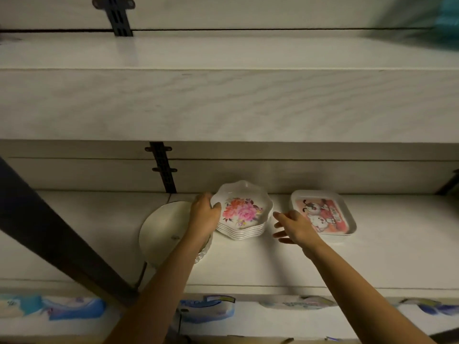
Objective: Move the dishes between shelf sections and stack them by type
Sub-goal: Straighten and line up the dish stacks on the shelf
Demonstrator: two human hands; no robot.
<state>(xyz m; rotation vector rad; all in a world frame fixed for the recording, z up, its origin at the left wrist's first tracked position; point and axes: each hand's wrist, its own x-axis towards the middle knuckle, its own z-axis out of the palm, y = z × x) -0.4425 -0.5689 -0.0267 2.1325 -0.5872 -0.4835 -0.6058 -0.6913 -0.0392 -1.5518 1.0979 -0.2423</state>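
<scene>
A white wood-grain upper shelf (223, 103) fills the top half of the view. Below it lies the lower shelf board (372, 249), where the dishes stand in a row near the back wall. A dark diagonal bar (49, 232) crosses the left foreground, and a black slotted rail (164, 170) runs up the back wall behind the dishes. Blurred blue-and-white packages (203, 311) line the level under the board.

Leftmost on the board is a stack of round white plates (161, 229) with a thin dark rim, partly covered by the left forearm. Just to its right stands the stack of floral dishes (244, 209), scalloped and white with pink flowers printed inside. Further right, apart from it, sits a stack of square trays (332, 207) with a cartoon-dog print.

The left hand (205, 212) grips the left rim of the top floral dish, with the thumb over the edge and the fingers curled behind it. The right hand (295, 225) hovers between the floral stack and the trays, fingers spread and holding nothing, its back overlapping the near-left corner of the trays.
</scene>
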